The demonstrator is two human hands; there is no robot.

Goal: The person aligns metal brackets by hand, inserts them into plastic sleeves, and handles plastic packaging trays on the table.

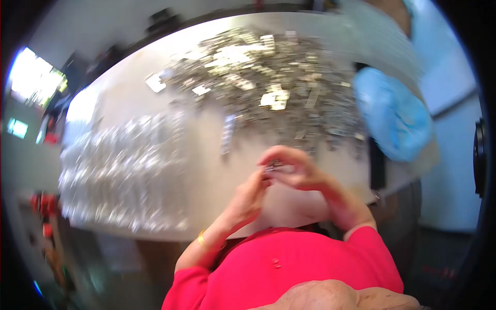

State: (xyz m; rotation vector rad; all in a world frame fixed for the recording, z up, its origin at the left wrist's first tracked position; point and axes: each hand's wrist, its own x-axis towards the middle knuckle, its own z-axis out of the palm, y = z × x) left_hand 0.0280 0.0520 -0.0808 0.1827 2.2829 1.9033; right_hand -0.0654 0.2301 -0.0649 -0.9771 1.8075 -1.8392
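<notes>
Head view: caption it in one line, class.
Left hand and right hand hold small parts near a shiny pile and clear plastic.

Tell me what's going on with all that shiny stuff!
A person is holding some small bits between their left hand and right hand, too blurry to name. A big pile of shiny pieces is spread over the table in front. See-through plastic lies to the left, and something blue sits on the right.

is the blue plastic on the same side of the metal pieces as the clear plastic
No, the blue plastic lies to the right of the metal pieces, while the clear plastic is at their lower left.
</notes>
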